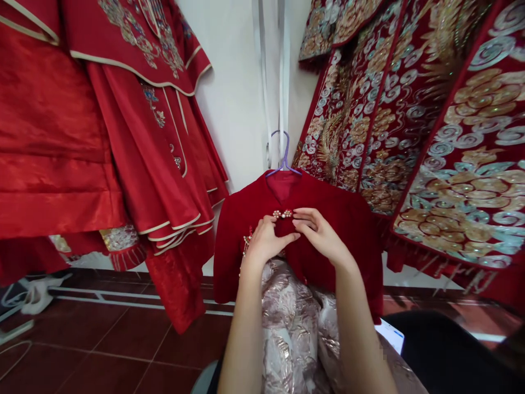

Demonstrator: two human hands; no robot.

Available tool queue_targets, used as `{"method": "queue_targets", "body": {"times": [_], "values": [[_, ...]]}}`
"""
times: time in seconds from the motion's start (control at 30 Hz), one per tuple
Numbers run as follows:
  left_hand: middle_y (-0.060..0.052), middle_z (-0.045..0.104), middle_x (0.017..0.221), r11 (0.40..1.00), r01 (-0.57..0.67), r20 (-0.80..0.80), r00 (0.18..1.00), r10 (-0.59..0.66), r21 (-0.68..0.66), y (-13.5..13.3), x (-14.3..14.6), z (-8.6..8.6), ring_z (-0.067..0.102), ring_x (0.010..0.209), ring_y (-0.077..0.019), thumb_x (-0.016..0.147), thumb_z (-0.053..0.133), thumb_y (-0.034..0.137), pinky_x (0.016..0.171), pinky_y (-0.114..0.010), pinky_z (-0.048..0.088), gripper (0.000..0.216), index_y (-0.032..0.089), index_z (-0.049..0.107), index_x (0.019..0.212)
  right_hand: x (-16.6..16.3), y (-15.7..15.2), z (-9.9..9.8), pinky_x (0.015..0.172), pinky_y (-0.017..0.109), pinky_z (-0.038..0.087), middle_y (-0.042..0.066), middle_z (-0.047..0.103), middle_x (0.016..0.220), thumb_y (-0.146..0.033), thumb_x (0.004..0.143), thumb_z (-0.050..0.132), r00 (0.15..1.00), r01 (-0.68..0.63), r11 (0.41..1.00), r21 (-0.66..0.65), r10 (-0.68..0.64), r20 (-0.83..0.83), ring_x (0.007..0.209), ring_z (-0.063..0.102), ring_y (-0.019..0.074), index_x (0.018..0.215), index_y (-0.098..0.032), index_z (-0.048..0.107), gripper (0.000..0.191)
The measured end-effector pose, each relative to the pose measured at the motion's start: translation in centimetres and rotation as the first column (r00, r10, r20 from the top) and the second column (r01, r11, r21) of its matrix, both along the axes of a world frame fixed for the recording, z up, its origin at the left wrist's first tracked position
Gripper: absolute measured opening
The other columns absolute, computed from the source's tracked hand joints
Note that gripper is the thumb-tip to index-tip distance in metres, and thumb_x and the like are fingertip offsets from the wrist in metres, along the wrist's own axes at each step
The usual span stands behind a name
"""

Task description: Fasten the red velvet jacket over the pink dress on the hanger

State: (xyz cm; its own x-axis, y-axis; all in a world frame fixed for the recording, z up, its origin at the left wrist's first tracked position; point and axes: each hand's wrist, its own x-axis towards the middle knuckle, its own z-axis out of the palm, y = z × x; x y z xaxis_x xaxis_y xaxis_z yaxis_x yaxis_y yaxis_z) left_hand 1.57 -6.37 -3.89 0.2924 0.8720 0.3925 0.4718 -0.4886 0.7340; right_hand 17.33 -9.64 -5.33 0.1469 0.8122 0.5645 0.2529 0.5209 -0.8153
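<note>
A dark red velvet jacket (348, 230) hangs on a purple hanger (284, 158) in front of me. A pearl clasp (283, 214) sits at its front closure. My left hand (266, 241) pinches the jacket's front edge just left of and below the clasp, fingers closed on the fabric. My right hand (318, 232) curls its fingers on the right front edge beside the clasp. A beaded tassel (246, 243) dangles by my left wrist. Pale pink brocade cloth (295, 323) lies bunched under my forearms.
Red satin robes with gold embroidery (135, 120) hang at the left. Heavily embroidered red panels (443, 126) hang at the right. A white wall (241, 93) lies behind, dark red floor tiles (102, 345) below. White cables (33, 295) lie at the lower left.
</note>
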Motion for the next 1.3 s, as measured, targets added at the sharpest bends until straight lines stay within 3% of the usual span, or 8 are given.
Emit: {"method": "queue_targets", "body": {"times": [0.17,0.37,0.57,0.77,0.9,1.1,1.2,1.3], "values": [[-0.013,0.060,0.115,0.992,0.075,0.378,0.925,-0.030,-0.105,-0.6,-1.2,-4.6,0.060,0.099,-0.0184,0.076,0.069,0.040,0.084,-0.033,0.050,0.041,0.017,0.057,0.107,-1.8,-2.1,-5.0,0.079,0.037,0.056,0.011,0.063,0.110,-0.042,0.082,0.059,0.975,0.222,0.975,-0.003,-0.222,-0.012,0.095,0.064,0.0204,0.110,-0.022,0.052,0.036],[-0.009,0.066,0.106,0.982,0.165,0.461,0.881,-0.103,-0.096,-1.4,-1.8,-4.4,0.063,0.095,-0.0162,0.081,0.065,0.034,0.087,-0.031,0.051,0.024,0.018,0.063,0.098,-4.2,-0.9,-9.1,0.070,0.041,0.053,0.006,0.068,0.081,-0.033,0.075,0.057,0.859,0.466,0.884,-0.038,-0.442,0.259,0.073,0.063,0.0248,0.095,-0.022,0.059,0.023],[-0.009,0.064,0.119,0.965,0.240,0.517,0.843,-0.151,-0.109,-1.8,-0.5,-4.8,0.061,0.109,-0.0189,0.088,0.055,0.044,0.091,-0.033,0.051,0.031,0.021,0.061,0.107,-3.0,-1.3,-8.1,0.072,0.039,0.052,0.006,0.070,0.079,-0.038,0.079,0.049,0.978,0.183,0.957,-0.224,-0.201,-0.063,0.074,0.064,0.0251,0.079,-0.024,0.058,0.018],[-0.010,0.070,0.096,0.875,0.383,0.571,0.805,-0.160,-0.295,-2.1,-0.7,-4.5,0.067,0.085,-0.0183,0.088,0.035,0.064,0.078,-0.031,0.054,0.056,0.017,0.065,0.086,-2.3,-4.3,-5.4,0.058,0.030,0.049,0.003,0.061,0.067,-0.037,0.074,0.054,0.902,-0.130,0.971,-0.199,0.033,-0.431,0.061,0.057,0.0193,0.074,-0.022,0.055,0.015],[-0.006,0.065,0.071,0.844,0.437,0.739,0.670,-0.076,-0.309,-2.3,-1.2,-4.0,0.061,0.065,-0.0133,0.085,0.038,0.067,0.061,-0.023,0.050,0.059,0.015,0.060,0.069,-4.4,-4.5,-4.7,0.067,0.025,0.049,-0.001,0.052,0.076,-0.027,0.070,0.065,0.950,0.019,0.995,-0.099,-0.049,-0.308,0.072,0.055,0.0147,0.091,-0.023,0.053,0.025],[0.002,0.052,0.057,0.845,0.405,0.843,0.530,0.094,-0.349,-1.9,-1.4,-4.5,0.048,0.051,-0.0073,0.074,0.062,0.051,0.051,-0.018,0.039,0.041,0.015,0.053,0.058,-7.7,-4.4,-5.0,0.049,0.018,0.038,-0.004,0.041,0.082,-0.024,0.070,0.068,0.907,0.366,0.930,0.030,-0.350,-0.233,0.059,0.042,0.0076,0.109,-0.024,0.047,0.044],[0.005,0.050,0.054,0.881,0.311,0.813,0.568,0.129,-0.357,-1.7,-1.5,-4.8,0.045,0.048,-0.0065,0.071,0.067,0.048,0.050,-0.019,0.036,0.037,0.015,0.054,0.063,-8.2,-4.4,-5.3,0.054,0.020,0.042,0.000,0.047,0.081,-0.029,0.080,0.061,0.931,0.353,0.936,0.022,-0.348,-0.114,0.065,0.047,0.0100,0.101,-0.022,0.058,0.022],[0.006,0.049,0.052,0.946,0.194,0.753,0.654,0.073,-0.260,-1.6,-1.3,-5.0,0.042,0.046,-0.0061,0.071,0.069,0.047,0.048,-0.019,0.031,0.033,0.015,0.058,0.073,-8.6,-4.1,-5.7,0.060,0.023,0.048,0.004,0.056,0.085,-0.039,0.086,0.055,0.958,0.230,0.973,-0.022,-0.231,-0.168,0.073,0.054,0.0134,0.097,-0.020,0.061,0.023]]}}
